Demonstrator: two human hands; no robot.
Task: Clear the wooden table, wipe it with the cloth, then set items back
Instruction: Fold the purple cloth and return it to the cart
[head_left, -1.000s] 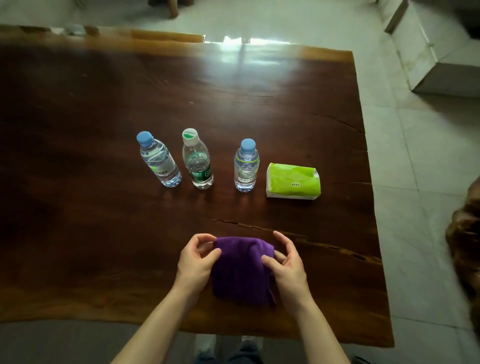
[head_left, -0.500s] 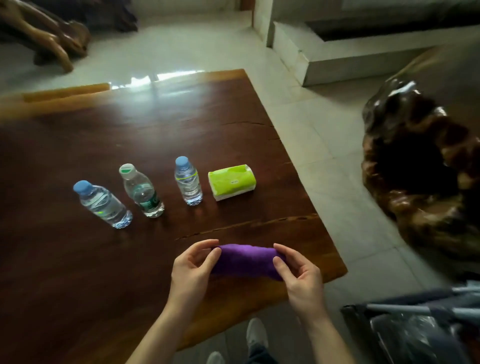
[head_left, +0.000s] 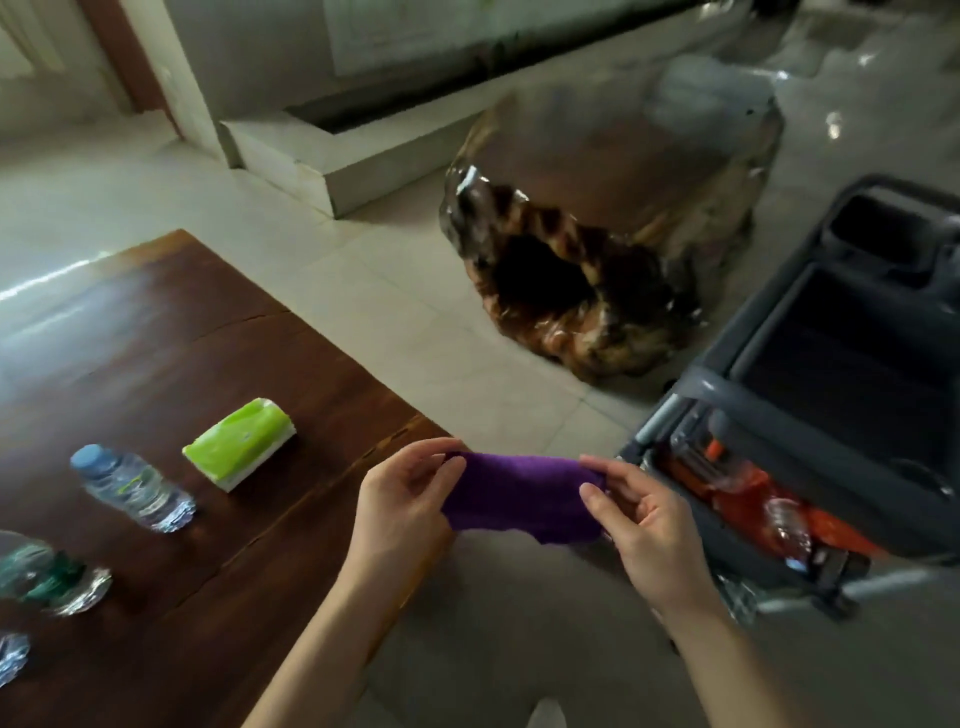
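Note:
I hold a folded purple cloth (head_left: 519, 496) in the air just past the right corner of the wooden table (head_left: 171, 332). My left hand (head_left: 405, 499) pinches its left end and my right hand (head_left: 644, 525) pinches its right end. On the table lie a green tissue pack (head_left: 240, 441), a blue-capped water bottle (head_left: 132, 487), a green-labelled bottle (head_left: 49, 577) cut by the left edge, and part of a third bottle (head_left: 10, 657) at the lower left.
A grey cart (head_left: 831, 374) stands to the right, with orange packets and a bottle (head_left: 779, 514) on its lower shelf. A large plastic-wrapped wooden stump (head_left: 597, 234) sits on the tiled floor beyond. A white step (head_left: 311, 156) runs along the far wall.
The cloth was lifted off the table and carried to the right past the table's corner, still held in both hands. The view has swung right, bringing the cart and stump into sight.

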